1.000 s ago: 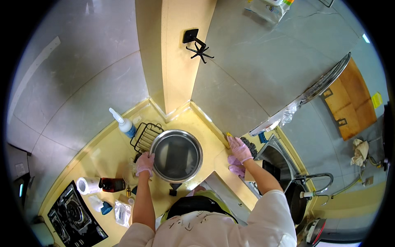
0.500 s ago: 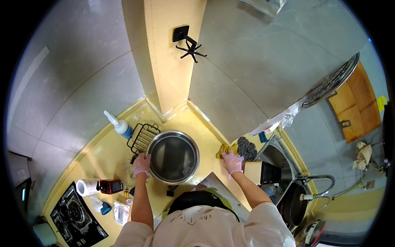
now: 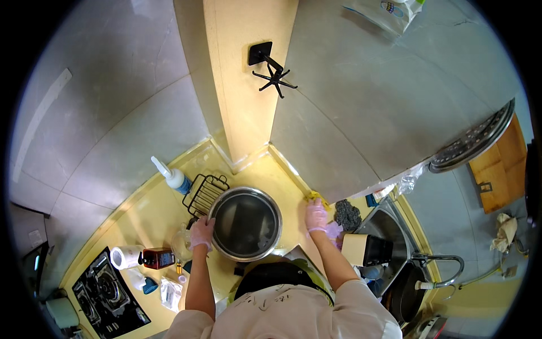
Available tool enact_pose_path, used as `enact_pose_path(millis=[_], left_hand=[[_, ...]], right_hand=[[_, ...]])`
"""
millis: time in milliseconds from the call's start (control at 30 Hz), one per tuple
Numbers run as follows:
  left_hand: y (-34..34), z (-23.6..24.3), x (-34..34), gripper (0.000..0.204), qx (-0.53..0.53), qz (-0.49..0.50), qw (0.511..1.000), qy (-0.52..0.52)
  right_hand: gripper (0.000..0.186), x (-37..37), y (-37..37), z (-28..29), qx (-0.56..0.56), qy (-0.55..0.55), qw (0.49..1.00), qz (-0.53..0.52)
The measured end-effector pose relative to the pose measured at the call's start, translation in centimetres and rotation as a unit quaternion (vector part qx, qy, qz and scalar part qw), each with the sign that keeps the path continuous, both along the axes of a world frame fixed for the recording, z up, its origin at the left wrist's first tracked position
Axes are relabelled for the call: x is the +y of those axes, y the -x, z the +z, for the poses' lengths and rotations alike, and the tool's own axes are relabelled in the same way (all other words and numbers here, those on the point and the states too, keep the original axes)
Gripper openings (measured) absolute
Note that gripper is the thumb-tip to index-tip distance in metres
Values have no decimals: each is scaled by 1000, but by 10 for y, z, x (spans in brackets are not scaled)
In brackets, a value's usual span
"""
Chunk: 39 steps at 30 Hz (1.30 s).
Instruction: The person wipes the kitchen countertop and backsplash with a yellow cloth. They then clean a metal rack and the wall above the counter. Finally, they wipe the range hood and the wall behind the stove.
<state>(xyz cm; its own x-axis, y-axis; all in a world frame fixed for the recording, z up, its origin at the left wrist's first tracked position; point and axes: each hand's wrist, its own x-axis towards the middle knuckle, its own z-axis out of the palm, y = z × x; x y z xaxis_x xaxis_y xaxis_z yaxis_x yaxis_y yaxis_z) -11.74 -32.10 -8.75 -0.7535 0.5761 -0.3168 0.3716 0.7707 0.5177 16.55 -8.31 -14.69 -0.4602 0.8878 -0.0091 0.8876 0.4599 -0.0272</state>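
Observation:
My left hand (image 3: 201, 231), in a pink glove, grips the left rim of a round steel pot (image 3: 245, 223) on the yellow counter (image 3: 293, 175). My right hand (image 3: 317, 216), also gloved, presses a crumpled yellow cloth (image 3: 314, 196) on the counter near the back ledge, its fingers partly hiding it. Right of that hand lie loose purple gloves (image 3: 333, 231) and a grey mesh scrubber (image 3: 348, 216). A black wire rack (image 3: 206, 195) touches or nearly touches the pot’s left side, with a white pump bottle (image 3: 176, 179) behind it.
On the left are a gas hob (image 3: 107, 291), a paper roll (image 3: 124, 257) and an amber bottle (image 3: 158, 258). On the right, a cream-and-black box (image 3: 361, 248) stands by the steel sink (image 3: 395, 226), tap (image 3: 440, 259) and dark pan (image 3: 403, 294). A hook rack (image 3: 274, 76) hangs on the pillar ahead.
My right hand moved toward me with the yellow cloth, then away again toward the back ledge. My left hand stays on the pot rim. The view has shifted slightly.

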Motion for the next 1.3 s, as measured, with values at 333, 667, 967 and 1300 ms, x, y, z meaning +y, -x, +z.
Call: enact_pose_path(millis=[333, 667, 967, 1300], left_hand=[[7, -8, -1, 37, 2, -14, 1000, -1], [5, -13, 3, 36, 23, -3, 1000, -4], [9, -4, 0, 38, 6, -11, 1000, 5], [4, -2, 0, 37, 13, -17, 1000, 1]], right_hand=[[23, 15, 34, 16, 23, -226, 967, 112], [20, 99, 139, 22, 150, -166, 941, 254], [31, 90, 138, -36, 22, -186, 960, 207], [26, 15, -25, -11, 85, -235, 957, 150]])
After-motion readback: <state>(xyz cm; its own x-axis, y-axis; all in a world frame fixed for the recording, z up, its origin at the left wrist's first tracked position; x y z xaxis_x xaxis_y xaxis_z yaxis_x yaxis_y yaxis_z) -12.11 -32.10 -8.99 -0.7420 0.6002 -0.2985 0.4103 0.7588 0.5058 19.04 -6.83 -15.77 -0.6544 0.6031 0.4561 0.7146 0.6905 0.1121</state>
